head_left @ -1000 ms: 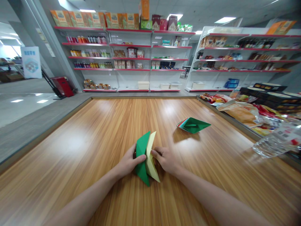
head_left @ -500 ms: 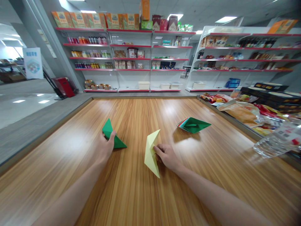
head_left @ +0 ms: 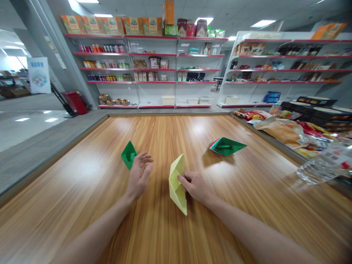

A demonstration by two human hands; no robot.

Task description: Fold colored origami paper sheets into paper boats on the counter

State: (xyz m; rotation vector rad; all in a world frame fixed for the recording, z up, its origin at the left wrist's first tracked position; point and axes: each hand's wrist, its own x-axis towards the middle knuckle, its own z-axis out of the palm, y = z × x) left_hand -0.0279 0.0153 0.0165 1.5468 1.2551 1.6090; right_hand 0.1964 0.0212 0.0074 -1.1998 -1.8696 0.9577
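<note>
A yellow paper boat [head_left: 177, 183] is tilted up on its side near the middle of the table, with my right hand [head_left: 196, 185] pinching its right side between thumb and fingers. To the left, a green paper boat [head_left: 128, 156] rests on the wood, partly covered by my left hand [head_left: 140, 176]. That hand holds nothing; its fingers are apart and point toward the yellow boat. Farther back on the right lies a stack of nested paper boats [head_left: 227, 146], green on top with red, white and blue edges showing at its left end.
The wooden table [head_left: 162, 128] has a raised dark rim. Along its right side stand a clear plastic bottle [head_left: 321, 167], snack packets [head_left: 286, 130] and black boxes [head_left: 316, 110]. Shelves of goods [head_left: 154, 69] line the back.
My left hand has let go of the green boat and moved right. The green boat now lies on the table, turned. The yellow boat has tipped slightly in my right hand, showing its folded inside.
</note>
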